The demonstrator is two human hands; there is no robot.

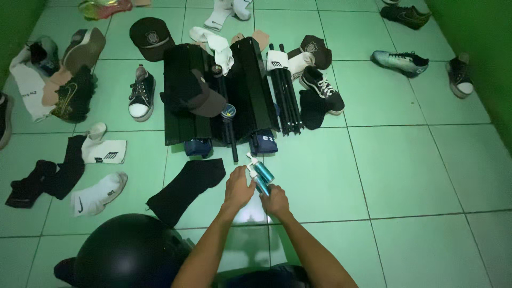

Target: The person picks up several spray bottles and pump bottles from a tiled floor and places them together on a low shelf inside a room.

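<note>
While both hands meet over the green tiled floor (405, 176), the work centres on two teal spray bottles (262, 173) held just near of the dark folded rack (213, 90).

Far left: loose items lie unsorted, namely a brown shoe (84, 49), a black-and-white sneaker (141, 93), white socks (98, 193) and dark socks (29, 184). A black sock (186, 186) lies flat just left of the hands. A black helmet (128, 253) sits at the near edge.

Centre: the left hand (237, 189) is clenched around one bottle at its lower body; the right hand (276, 201) has its fingers grasping the base of the second bottle. The two bottles touch, nozzles pointing far and left. A dark cap (205, 98) and a white sock rest on the rack.

Progress, as judged: the bottles are lifted but not set down anywhere; most footwear and socks are scattered, so little appears arranged.

Right: a folded black tripod (285, 96) and a black sneaker (322, 88) lie beside the rack. A teal football boot (400, 61) lies farther off. The near-right tiles offer wide open room; the green wall (480, 48) bounds the right edge.
</note>
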